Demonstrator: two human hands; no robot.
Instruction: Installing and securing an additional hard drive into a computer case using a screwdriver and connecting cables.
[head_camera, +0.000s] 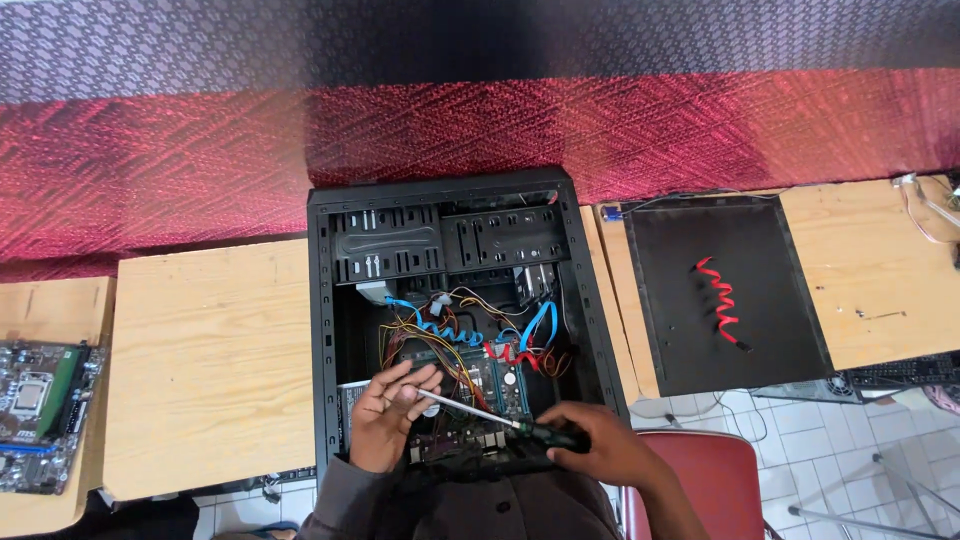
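Currently screw work low on the motherboard (497, 385) inside the open black computer case (322, 330) on the wooden table (205, 360): right hand (600, 450) clamped on the screwdriver (500, 418), left hand (385, 415) fingers pinching its shaft; next calls for seating the tip squarely.

The black, box-shaped metal computer case (455, 200) looks matt, and the pale bare-wood surface (210, 370) beneath it is smooth. The thin steel screwdriver shaft (465, 409) gleams; the red woven cloth (150, 160) behind looks shiny and ribbed.
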